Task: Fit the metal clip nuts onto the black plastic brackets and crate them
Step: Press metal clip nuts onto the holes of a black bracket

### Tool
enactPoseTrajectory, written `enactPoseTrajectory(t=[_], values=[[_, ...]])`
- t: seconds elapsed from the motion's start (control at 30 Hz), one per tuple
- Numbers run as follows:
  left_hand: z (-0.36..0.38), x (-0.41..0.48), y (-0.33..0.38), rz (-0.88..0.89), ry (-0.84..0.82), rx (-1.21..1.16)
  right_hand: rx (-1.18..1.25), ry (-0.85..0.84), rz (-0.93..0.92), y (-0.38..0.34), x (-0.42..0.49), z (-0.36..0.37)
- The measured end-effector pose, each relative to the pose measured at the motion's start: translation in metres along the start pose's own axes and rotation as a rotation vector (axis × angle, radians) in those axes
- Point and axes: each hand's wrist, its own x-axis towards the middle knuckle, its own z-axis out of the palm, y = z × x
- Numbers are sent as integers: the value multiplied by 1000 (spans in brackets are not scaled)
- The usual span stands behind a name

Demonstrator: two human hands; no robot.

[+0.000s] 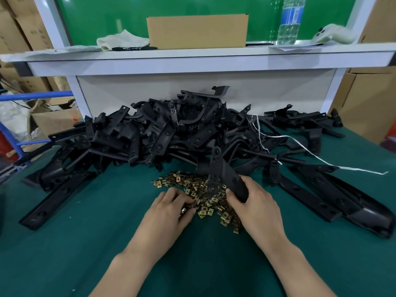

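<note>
Black plastic of the bracket (222, 174) looks stiff and light, so the right hand (255, 202) holds it upright with fingers and thumb clamped around its thick lower end, just over the clip nuts (205, 197) on the green mat (64, 243). These nuts are small, thin metal, probably slippery; the left hand (171, 209) has its fingers curled together on some of them, and a fingertip pinch seems best.
</note>
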Motion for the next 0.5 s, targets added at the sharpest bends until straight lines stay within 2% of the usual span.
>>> enactPoseTrajectory(t=[0.27,0.4,0.5], values=[[-2,-1,3,58,93,-54,8,2,8,0,0,0],[-2,-3,9,96,56,-150,14,-3,3,0,0,0],[-2,-4,9,72,100,-144,14,-11,-1,0,0,0]])
